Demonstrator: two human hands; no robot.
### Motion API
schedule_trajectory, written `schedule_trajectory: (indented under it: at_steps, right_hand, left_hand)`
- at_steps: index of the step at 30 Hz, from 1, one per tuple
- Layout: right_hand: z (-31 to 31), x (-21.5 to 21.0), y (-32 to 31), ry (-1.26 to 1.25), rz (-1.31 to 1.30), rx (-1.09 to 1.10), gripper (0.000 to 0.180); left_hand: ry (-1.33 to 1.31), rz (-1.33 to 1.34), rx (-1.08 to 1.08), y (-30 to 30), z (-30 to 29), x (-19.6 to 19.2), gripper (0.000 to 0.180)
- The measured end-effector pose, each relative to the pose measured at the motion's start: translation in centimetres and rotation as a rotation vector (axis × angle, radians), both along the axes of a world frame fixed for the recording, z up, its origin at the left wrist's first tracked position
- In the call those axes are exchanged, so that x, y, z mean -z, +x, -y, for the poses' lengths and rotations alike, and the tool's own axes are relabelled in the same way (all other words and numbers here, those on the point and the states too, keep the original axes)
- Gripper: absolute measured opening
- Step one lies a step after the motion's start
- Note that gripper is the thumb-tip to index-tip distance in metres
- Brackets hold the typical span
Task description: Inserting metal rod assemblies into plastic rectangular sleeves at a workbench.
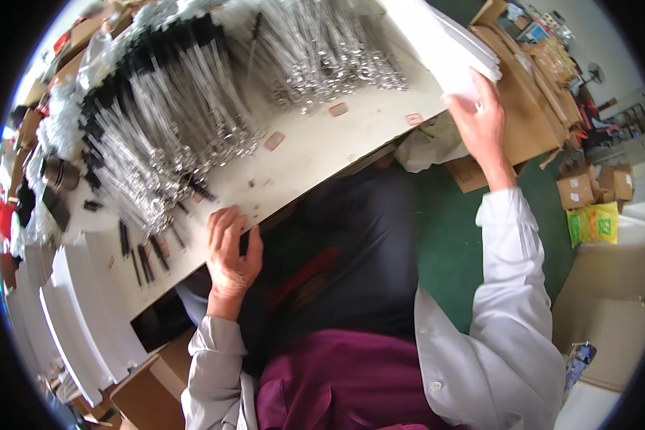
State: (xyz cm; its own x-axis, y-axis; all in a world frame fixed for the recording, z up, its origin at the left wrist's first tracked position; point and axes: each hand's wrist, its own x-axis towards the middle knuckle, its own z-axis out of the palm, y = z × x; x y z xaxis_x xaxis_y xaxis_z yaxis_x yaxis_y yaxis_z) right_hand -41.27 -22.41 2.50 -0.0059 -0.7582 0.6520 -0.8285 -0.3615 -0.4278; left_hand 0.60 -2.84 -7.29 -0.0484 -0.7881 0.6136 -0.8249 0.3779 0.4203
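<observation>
At the upper right, my right hand (482, 122) reaches to the near end of a stack of white sheets (444, 44). Its thumb and fingers are apart against the stack; no sheet is visibly lifted. My left hand (233, 258) rests at the near edge of the white table (293, 154), thumb apart and holding nothing. Close to it lie several short black rods (146, 264). Beyond are two dense rows of long, thin pieces with shiny metal ends, a left bundle (172, 129) and a right bundle (329, 54). Their exact kind is unclear.
White folded panels (86, 315) stand at the left beside the table. A large cardboard box (527, 100) is past the right table end. Small red-edged labels (274, 140) lie along the tabletop. Smaller cartons (595, 185) and a yellow-green bag (593, 223) sit farther right.
</observation>
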Motion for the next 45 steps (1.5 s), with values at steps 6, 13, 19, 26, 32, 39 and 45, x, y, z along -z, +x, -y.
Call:
schedule_trajectory:
  at_steps: [6,13,19,26,32,39,45]
  right_hand:
    - [-10.3,-0.6,10.4,0.240,-0.201,-0.683,0.069]
    - [-14.7,2.3,16.4,0.259,-0.287,-1.042,0.070]
    - [-15.7,3.5,18.8,0.215,-0.289,-1.105,0.067]
    - [-16.5,4.0,18.4,0.154,-0.109,-0.810,0.048]
    - [-20.0,7.1,20.3,0.322,-0.087,-0.710,0.046]
    - [-22.3,7.7,22.1,0.322,-0.041,-0.679,0.054]
    - [-22.9,8.4,22.7,0.669,0.233,-0.698,0.050]
  left_hand:
    - [-0.038,0.070,0.262,-3.6,-3.5,-6.5,0.033]
    - [0.312,0.304,0.082,-5.1,-4.6,-8.6,0.081]
    - [0.391,0.209,0.063,-3.2,-5.3,-7.7,0.080]
    - [0.506,0.274,-0.102,-0.9,-7.5,-5.9,0.079]
    - [0.454,0.311,-0.094,-0.9,-8.3,-4.7,0.073]
    - [0.491,0.280,-0.133,-0.8,-8.9,-3.2,0.076]
    - [0.468,0.287,-0.149,-0.6,-9.4,-2.5,0.077]
